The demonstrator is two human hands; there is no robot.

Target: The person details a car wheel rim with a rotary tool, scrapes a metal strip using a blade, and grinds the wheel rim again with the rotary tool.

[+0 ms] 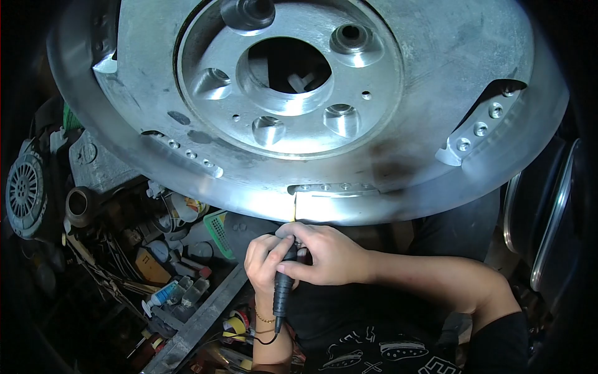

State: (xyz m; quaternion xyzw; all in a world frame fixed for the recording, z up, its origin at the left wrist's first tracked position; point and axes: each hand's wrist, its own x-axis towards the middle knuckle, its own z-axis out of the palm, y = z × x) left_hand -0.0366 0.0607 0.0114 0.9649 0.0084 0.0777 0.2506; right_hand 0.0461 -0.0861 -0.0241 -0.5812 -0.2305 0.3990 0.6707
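Observation:
My left hand (pixel 261 260) and my right hand (pixel 329 254) are both closed around a slim black corded handpiece (pixel 283 296), its body slanting down toward me. The right fingers and thumb grip it near the front, and the left fingers wrap it from the other side. From its front end a thin yellowish rod (pixel 294 208) reaches up to the left end of a shallow slot (pixel 333 187) with several small round recesses. That slot lies near the rim of a large round metal disc (pixel 436 56), which has a central hole and several bored recesses around it.
Left below the disc sit a finned round metal part (pixel 26 193), a green perforated tray (pixel 219 234), a blue-white tube (pixel 163 293) and mixed tools. A grey metal bar (pixel 193 327) runs diagonally beside my left forearm. A dark seat with metal edging (pixel 554 218) stands at right.

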